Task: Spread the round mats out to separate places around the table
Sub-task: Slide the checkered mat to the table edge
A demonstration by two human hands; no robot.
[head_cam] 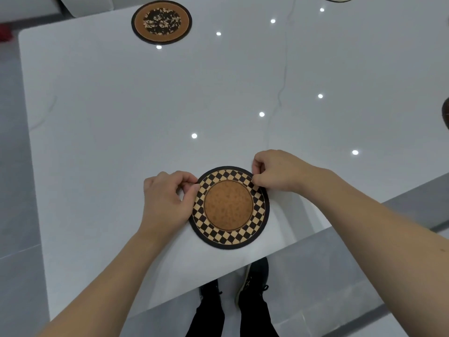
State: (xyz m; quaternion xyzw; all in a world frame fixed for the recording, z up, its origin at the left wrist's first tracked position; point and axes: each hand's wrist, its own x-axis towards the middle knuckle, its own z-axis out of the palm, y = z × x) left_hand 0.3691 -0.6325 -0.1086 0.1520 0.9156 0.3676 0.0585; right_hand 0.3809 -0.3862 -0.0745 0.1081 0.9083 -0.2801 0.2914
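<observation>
both hands, left hand (pixel 165 198) and right hand (pixel 274 171), pinch the checkered mat's (pixel 229 207) rim.

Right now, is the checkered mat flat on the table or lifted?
Apparently flat: the checkered mat lies on the table, left hand and right hand pinching its far rim.

Bright, even overhead light; small ceiling lamps glare as white dots on the glossy table (pixel 121 105). Edges bow, slightly soft.
</observation>
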